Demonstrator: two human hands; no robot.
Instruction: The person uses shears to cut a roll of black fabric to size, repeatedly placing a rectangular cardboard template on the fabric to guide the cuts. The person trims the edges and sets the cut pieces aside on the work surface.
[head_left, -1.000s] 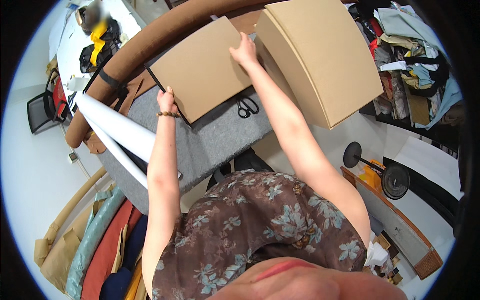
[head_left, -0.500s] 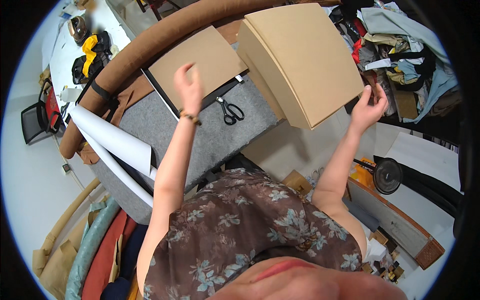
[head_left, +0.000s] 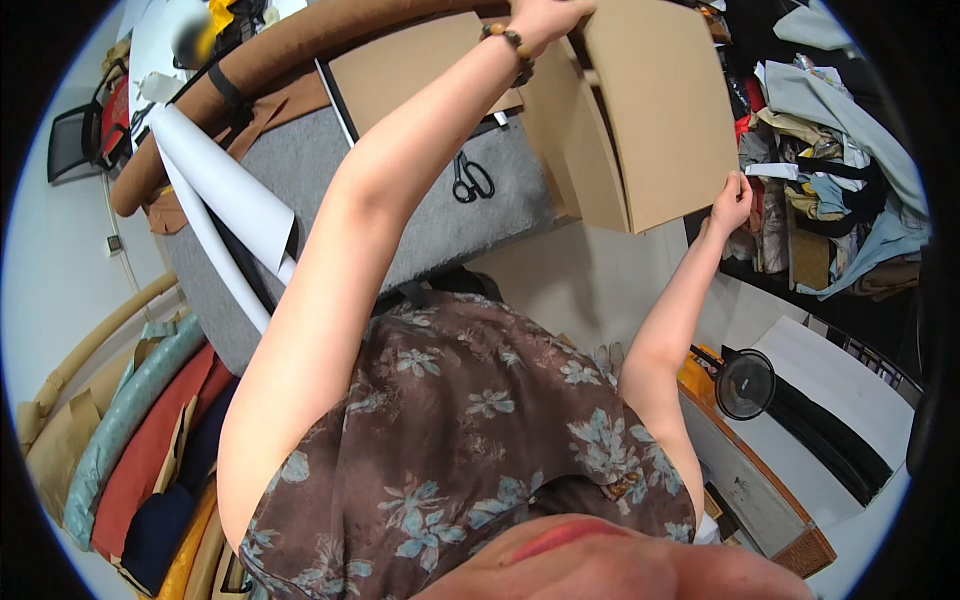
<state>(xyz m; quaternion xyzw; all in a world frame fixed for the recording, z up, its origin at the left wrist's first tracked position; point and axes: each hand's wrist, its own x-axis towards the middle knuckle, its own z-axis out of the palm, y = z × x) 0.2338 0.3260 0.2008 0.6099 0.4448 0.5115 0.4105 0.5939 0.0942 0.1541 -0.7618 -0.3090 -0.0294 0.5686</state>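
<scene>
A tan box (head_left: 570, 150) stands at the edge of the grey felt-topped table (head_left: 300, 165), its flat tan lid (head_left: 665, 110) raised at a slant, with a gap along the left side. My left hand (head_left: 548, 20), below a beaded bracelet, grips the lid's far left corner, its fingertips partly cut off by the frame's top. At the near right corner my right hand (head_left: 733, 205) pinches the lid's edge between thumb and fingers. Black-handled scissors (head_left: 473, 180) lie on the felt, left of the box. A tan flat panel (head_left: 400, 70) lies behind my left forearm.
A long brown padded roll (head_left: 270, 62) curves around the table's far side. White rolled sheets (head_left: 225, 185) lie at the table's left. Heaped fabric scraps (head_left: 830, 170) fill the right side. Fabric rolls (head_left: 150, 450) lean at lower left. A round black fan-like object (head_left: 745, 384) stands at right.
My left hand has crossed from above the flat panel to the lid's far left corner. My right hand has closed on the near right corner. The lid has come up off the box.
</scene>
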